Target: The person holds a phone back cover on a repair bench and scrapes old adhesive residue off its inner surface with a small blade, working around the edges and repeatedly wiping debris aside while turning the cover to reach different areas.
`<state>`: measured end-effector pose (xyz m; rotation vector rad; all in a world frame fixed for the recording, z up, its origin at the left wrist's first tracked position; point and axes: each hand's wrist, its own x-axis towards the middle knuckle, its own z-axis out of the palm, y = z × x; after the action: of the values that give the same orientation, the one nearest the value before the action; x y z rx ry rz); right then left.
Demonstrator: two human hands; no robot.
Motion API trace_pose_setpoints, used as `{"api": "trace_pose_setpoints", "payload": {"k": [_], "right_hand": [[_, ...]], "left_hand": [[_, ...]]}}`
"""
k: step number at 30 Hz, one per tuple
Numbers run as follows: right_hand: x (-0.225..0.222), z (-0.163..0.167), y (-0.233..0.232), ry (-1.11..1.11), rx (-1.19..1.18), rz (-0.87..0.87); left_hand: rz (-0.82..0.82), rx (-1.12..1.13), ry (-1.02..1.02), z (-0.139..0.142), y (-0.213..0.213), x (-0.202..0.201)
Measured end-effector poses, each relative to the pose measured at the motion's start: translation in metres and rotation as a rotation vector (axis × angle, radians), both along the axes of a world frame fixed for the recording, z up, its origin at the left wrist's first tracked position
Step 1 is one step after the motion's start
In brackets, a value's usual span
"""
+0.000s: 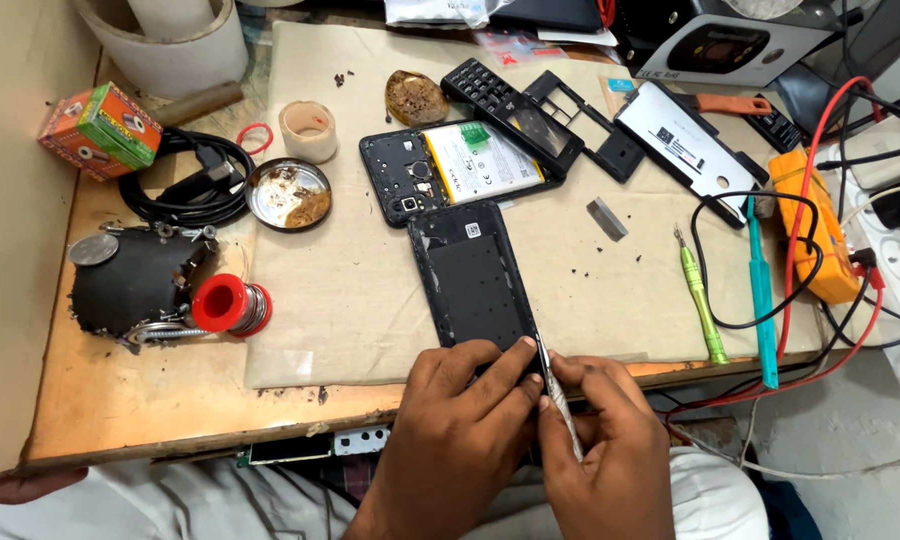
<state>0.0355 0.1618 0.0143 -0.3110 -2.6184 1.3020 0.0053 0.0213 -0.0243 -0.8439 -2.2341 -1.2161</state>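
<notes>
A black phone back cover (473, 275) lies lengthwise on a beige cloth mat (350, 290), its near end under my fingers. My left hand (460, 430) rests on that near end, thumb and forefinger pressing the cover. Held in my right hand (595, 450) is a pair of metal tweezers (558, 395), whose tip touches the cover's lower right corner. Behind the cover lies an opened black phone (455, 170) with its white battery showing.
A solder spool (228, 304), black stand (135, 280), coiled cable (185, 180) and round tin (290, 193) sit left. Green (700, 295) and teal (760, 300) screwdrivers, an orange multimeter (815, 225) with red and black leads, and phone frames (580, 120) lie right.
</notes>
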Motion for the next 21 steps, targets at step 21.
{"api": "trace_pose_setpoints", "payload": {"k": [21], "right_hand": [[0.016, -0.018, 0.052, -0.226, -0.295, 0.033]], "left_hand": [[-0.038, 0.008, -0.072, 0.004, -0.005, 0.000]]}}
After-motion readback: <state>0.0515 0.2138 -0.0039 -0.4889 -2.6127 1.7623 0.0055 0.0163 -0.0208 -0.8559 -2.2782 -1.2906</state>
